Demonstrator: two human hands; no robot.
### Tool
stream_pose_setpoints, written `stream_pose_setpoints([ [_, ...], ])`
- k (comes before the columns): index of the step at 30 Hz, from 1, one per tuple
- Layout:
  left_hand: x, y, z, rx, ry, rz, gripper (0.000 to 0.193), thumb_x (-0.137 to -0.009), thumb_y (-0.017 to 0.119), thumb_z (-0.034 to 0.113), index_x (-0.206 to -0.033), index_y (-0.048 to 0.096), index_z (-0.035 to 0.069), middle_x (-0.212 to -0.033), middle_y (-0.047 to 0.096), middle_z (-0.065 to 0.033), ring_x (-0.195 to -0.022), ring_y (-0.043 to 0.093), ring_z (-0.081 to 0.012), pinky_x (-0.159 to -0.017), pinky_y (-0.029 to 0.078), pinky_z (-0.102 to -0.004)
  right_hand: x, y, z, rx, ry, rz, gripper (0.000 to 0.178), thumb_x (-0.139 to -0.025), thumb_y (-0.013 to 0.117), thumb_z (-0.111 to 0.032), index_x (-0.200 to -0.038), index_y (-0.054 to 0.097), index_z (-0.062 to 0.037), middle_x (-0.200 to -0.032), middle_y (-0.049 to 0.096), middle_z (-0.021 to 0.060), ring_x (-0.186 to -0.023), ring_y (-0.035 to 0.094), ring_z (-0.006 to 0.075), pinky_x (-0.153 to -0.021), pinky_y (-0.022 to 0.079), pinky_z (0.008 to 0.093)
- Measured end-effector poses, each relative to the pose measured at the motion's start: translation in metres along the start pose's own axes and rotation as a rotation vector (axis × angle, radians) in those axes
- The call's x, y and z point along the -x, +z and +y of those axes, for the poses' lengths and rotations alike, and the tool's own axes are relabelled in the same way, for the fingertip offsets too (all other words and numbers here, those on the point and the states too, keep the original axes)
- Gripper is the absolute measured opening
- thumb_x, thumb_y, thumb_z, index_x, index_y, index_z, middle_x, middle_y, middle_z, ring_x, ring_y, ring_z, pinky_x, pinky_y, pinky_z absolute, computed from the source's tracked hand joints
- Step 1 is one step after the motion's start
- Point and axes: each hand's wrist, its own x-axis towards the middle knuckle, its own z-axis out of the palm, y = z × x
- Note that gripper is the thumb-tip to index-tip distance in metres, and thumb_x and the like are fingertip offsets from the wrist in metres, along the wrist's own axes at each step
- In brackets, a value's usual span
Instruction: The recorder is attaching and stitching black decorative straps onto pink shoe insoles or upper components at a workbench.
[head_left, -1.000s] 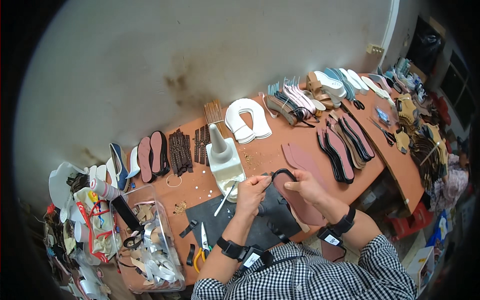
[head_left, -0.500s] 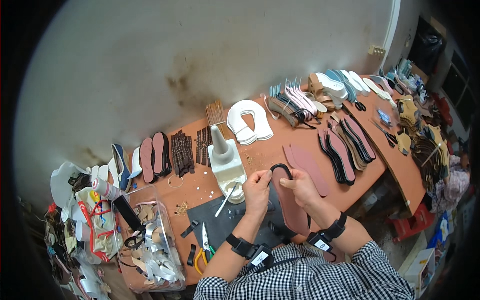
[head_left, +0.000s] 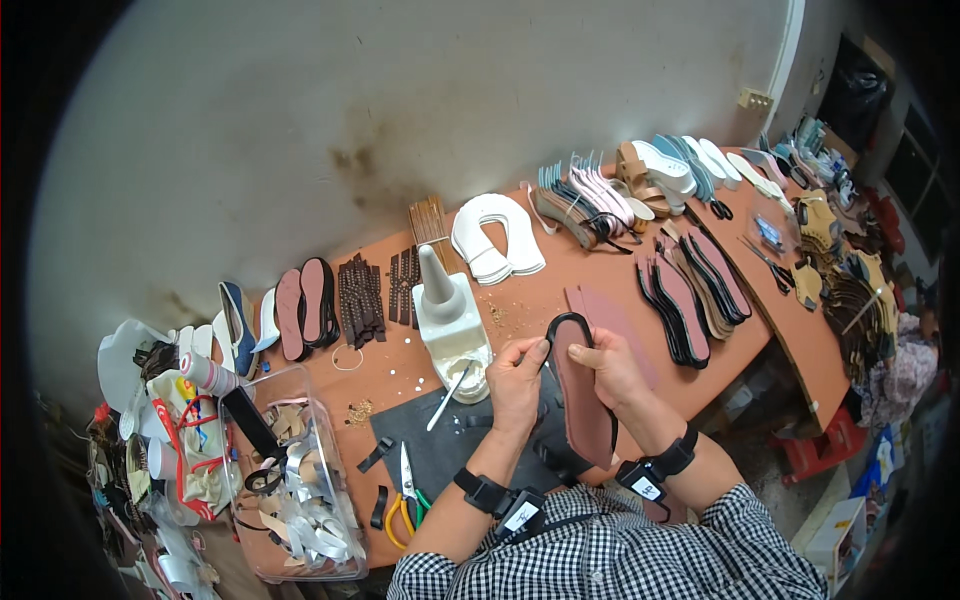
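A pink shoe insole [head_left: 578,405] with a black band around its rounded upper end is held up between my hands, above the dark work mat. My left hand [head_left: 514,380] pinches the black edging at the insole's left side. On the right, my right hand [head_left: 612,372] grips the insole, its thumb lying on the pink face. Beneath my hands, more black pieces on the mat [head_left: 425,415] are partly hidden. Just left of my left hand, a white container with a grey cone [head_left: 440,285] holds white paste, and a thin spreader [head_left: 449,397] rests in it.
Scissors [head_left: 406,470] and yellow-handled pliers lie near the front edge. A clear bin of scraps [head_left: 300,490] stands left. Black-edged pink insoles [head_left: 672,300] are stacked right, by a loose pink sheet [head_left: 625,325]. White U-shaped pieces [head_left: 498,240] and sandals [head_left: 655,180] sit farther back.
The insole and both hands have risen slightly, and the insole has turned so more of the black band around its upper end shows. Both hands keep their hold.
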Motion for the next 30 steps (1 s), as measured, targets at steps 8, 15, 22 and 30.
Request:
stream_pose_setpoints([
  [8, 0.002, 0.006, 0.002, -0.339, 0.314, 0.008, 0.017, -0.085, 0.059, 0.013, -0.085, 0.06, -0.003, -0.078, 0.055, -0.0038, -0.074, 0.05, -0.0117, -0.069, 0.04, -0.0228, -0.001, 0.0, 0.0, -0.029, 0.012, 0.019, 0.013, -0.081, 0.055, 0.003, -0.094, 0.056, 0.0003, -0.086, 0.061, 0.0049, -0.074, 0.058, 0.0112, -0.069, 0.048, 0.0237],
  [15, -0.003, 0.004, 0.002, -0.367, 0.295, 0.004, 0.018, -0.087, 0.055, 0.015, -0.085, 0.059, -0.003, -0.071, 0.052, -0.0007, -0.066, 0.046, -0.0084, -0.061, 0.04, -0.022, -0.005, 0.009, 0.006, -0.079, -0.044, 0.024, 0.014, -0.081, 0.056, 0.002, -0.095, 0.055, 0.0001, -0.089, 0.06, 0.0053, -0.077, 0.057, 0.0107, -0.07, 0.047, 0.023],
  [22, -0.001, 0.006, -0.001, -0.316, 0.136, -0.009, 0.015, -0.086, 0.055, 0.013, -0.083, 0.059, -0.001, -0.07, 0.055, -0.0074, -0.061, 0.05, -0.0136, -0.056, 0.04, -0.0267, -0.005, 0.013, 0.01, -0.091, -0.06, 0.089, 0.012, -0.081, 0.056, 0.002, -0.092, 0.056, -0.0005, -0.088, 0.061, 0.0058, -0.078, 0.057, 0.0107, -0.071, 0.046, 0.023],
  [30, -0.009, -0.005, -0.011, -0.206, 0.136, -0.11, 0.018, -0.089, 0.054, 0.017, -0.089, 0.061, 0.0, -0.065, 0.048, 0.0061, -0.053, 0.035, -0.0014, -0.046, 0.029, -0.0173, -0.004, 0.02, 0.012, -0.049, -0.114, 0.108, 0.012, -0.081, 0.056, 0.002, -0.092, 0.057, -0.0021, -0.088, 0.06, 0.0041, -0.077, 0.056, 0.0108, -0.072, 0.046, 0.0244],
])
